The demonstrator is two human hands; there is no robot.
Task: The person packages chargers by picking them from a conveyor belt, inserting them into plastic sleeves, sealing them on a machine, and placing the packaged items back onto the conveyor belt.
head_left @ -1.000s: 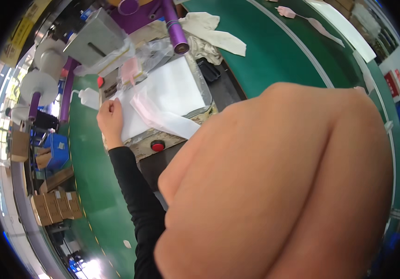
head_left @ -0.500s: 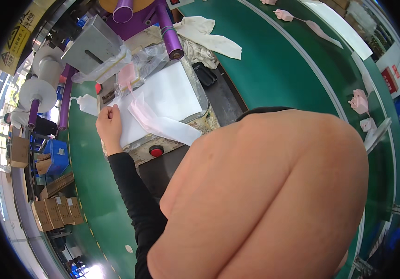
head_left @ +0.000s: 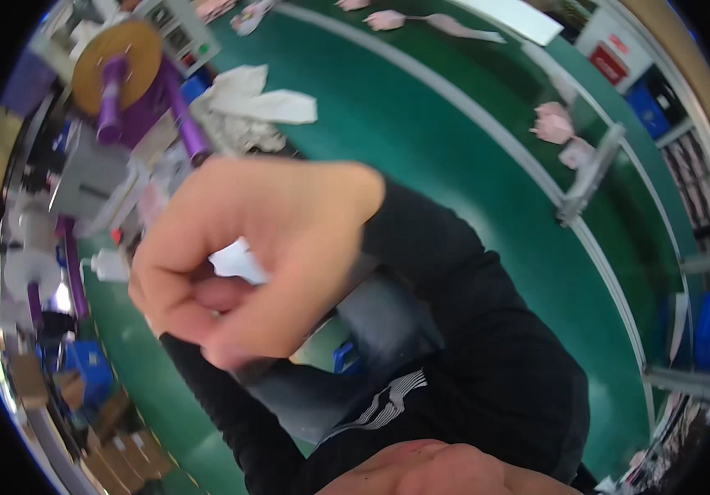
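- Right up by the camera, here's your right hand (head_left: 264, 239), big, blurred, fingers curled round toward the thumb in a loose ring; whether the tips meet or pinch anything, I can't tell.
- And through that ring shows a white patch (head_left: 238, 258)! It looks to lie beyond the hand rather than in it, though I wouldn't swear to that.
- Just past your knuckles in the view, the pink piece (head_left: 154, 200), half hidden, beside the film (head_left: 172, 163). Film like that would likely snag, so keep your fingertips off its loose edges.
- Your left hand is lost behind the right: fingers apart or together, no telling. Only the left sleeve (head_left: 223, 404) shows, angling up toward it.
- The right hand blocks your line of sight here, so lower it or swing it aside; fingers placed by eye should land cleaner than fingers placed by feel.
- Watch that purple rod (head_left: 186, 124), jutting toward your knuckles! Go round its end, and mind the bottle (head_left: 107, 266) out to the left.
- Soft, thin stuff, by the look of it: flat finger pads, light pressure, one hand steadying, no sharp tug. Ease the pace too; a calmer wrist should crease less.
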